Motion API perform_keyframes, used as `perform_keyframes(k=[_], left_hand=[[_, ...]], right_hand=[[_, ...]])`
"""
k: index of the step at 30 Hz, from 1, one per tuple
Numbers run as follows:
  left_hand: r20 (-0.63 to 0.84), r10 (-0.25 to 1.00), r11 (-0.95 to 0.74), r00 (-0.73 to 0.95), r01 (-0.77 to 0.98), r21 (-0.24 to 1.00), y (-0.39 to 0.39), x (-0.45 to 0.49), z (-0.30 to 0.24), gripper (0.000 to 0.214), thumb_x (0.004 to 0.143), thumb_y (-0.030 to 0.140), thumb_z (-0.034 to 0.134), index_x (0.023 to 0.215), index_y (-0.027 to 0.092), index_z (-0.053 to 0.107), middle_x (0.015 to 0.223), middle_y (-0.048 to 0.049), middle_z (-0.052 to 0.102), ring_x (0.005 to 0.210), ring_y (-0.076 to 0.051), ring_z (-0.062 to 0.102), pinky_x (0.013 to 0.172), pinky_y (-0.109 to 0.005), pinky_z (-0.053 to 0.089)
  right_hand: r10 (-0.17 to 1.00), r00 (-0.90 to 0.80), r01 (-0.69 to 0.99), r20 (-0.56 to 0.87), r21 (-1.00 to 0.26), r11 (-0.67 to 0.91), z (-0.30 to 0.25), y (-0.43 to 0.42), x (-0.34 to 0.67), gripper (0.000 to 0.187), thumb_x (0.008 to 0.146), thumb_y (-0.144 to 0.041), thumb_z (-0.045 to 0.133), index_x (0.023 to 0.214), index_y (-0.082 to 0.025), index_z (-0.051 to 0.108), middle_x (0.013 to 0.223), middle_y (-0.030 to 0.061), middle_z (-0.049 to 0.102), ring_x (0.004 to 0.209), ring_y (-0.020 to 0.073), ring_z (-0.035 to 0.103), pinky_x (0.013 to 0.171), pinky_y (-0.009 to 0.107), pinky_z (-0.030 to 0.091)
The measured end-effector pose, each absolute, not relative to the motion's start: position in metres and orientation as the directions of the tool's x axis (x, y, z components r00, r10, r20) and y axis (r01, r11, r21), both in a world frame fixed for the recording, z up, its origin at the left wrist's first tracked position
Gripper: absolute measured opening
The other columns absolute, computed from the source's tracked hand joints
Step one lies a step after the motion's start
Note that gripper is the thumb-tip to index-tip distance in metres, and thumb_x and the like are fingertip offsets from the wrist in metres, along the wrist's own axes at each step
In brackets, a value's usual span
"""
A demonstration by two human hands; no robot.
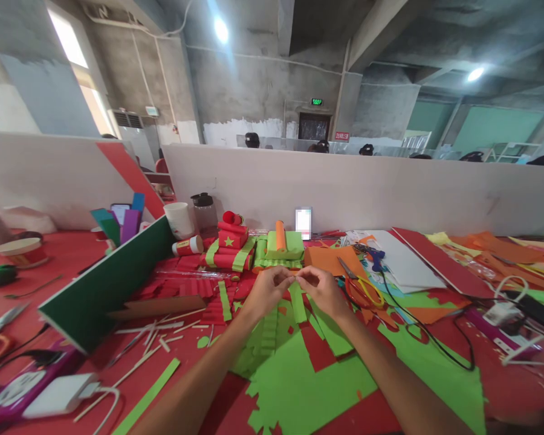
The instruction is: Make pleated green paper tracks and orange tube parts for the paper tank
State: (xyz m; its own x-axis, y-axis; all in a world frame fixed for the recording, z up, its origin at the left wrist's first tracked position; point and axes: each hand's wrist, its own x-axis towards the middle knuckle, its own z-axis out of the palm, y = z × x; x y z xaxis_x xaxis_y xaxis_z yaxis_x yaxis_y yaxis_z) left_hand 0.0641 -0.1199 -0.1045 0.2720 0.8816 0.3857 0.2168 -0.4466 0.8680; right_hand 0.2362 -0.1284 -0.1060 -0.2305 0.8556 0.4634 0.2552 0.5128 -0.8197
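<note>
My left hand (272, 286) and my right hand (320, 289) meet over the middle of the table, thumbs and fingertips pinched close together. Whatever lies between the fingertips is too small and hidden to name. Just beyond them sits a green craft-paper model (286, 246) with an orange paper roll (280, 235) on top. Left of it stands a stacked red paper model (233, 240) with green bands and a star. Beneath my hands lie a narrow green strip (298, 304) and a big cut green sheet (308, 393). Scissors (367, 291) with red and yellow handles lie right of my right hand.
A dark green board (113, 284) leans at the left. Behind stand white paper cups (178, 219), a phone (303, 223) and a low partition (367, 193). A blue glue gun (375, 258) trails a black cord rightward. Power strips (503, 332) lie at both sides.
</note>
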Motion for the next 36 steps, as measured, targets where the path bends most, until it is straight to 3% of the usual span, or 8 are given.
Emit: perform_keyframes(k=[9,16,20,28,36], left_hand=[[0.455,0.844,-0.536,0.284,0.433,0.725,-0.122,0.065,-0.110,0.020,0.084,0.034,0.057,0.075,0.016,0.060,0.063,0.0004,0.058,0.058,-0.012,0.050,0.054,-0.020,0.035],[0.502,0.820,-0.572,0.276,0.351,0.741,-0.122,0.065,-0.110,0.016,0.086,0.033,0.055,0.086,0.017,0.060,0.069,0.0004,0.060,0.061,-0.012,0.053,0.058,-0.021,0.040],[0.502,0.818,-0.573,0.279,0.339,0.746,-0.122,0.064,-0.110,0.019,0.084,0.036,0.060,0.090,0.017,0.062,0.078,-0.0019,0.063,0.065,-0.013,0.055,0.061,-0.022,0.043],[0.466,0.841,-0.540,0.275,0.353,0.764,-0.119,0.064,-0.115,0.023,0.084,0.039,0.059,0.089,0.017,0.063,0.074,-0.0019,0.064,0.063,-0.014,0.057,0.059,-0.022,0.043],[0.437,0.844,-0.522,0.310,0.289,0.803,-0.120,0.064,-0.112,0.026,0.087,0.039,0.054,0.084,0.016,0.067,0.079,-0.0043,0.066,0.070,-0.015,0.058,0.063,-0.023,0.045]], right_hand=[[0.834,-0.218,0.404,0.507,-0.731,0.550,-0.115,-0.124,0.234,0.009,0.085,-0.025,0.055,0.081,-0.018,0.059,0.075,0.0021,0.063,0.068,0.0165,0.058,0.065,0.026,0.044],[0.880,-0.224,0.181,0.419,-0.869,0.460,-0.116,-0.120,0.237,0.015,0.084,-0.032,0.058,0.085,-0.017,0.061,0.080,0.0032,0.064,0.074,0.0173,0.060,0.065,0.026,0.046],[0.897,-0.184,0.076,0.401,-0.904,0.420,-0.116,-0.118,0.237,0.019,0.082,-0.034,0.062,0.092,-0.018,0.062,0.078,0.0018,0.063,0.068,0.0146,0.058,0.060,0.024,0.045],[0.903,-0.228,0.097,0.363,-0.915,0.392,-0.113,-0.120,0.239,0.022,0.079,-0.035,0.066,0.092,-0.017,0.067,0.083,0.0044,0.068,0.074,0.0170,0.062,0.064,0.026,0.048],[0.872,-0.224,0.176,0.435,-0.862,0.475,-0.109,-0.121,0.241,0.020,0.080,-0.036,0.065,0.087,-0.018,0.069,0.082,0.0039,0.068,0.075,0.0175,0.063,0.068,0.027,0.049]])
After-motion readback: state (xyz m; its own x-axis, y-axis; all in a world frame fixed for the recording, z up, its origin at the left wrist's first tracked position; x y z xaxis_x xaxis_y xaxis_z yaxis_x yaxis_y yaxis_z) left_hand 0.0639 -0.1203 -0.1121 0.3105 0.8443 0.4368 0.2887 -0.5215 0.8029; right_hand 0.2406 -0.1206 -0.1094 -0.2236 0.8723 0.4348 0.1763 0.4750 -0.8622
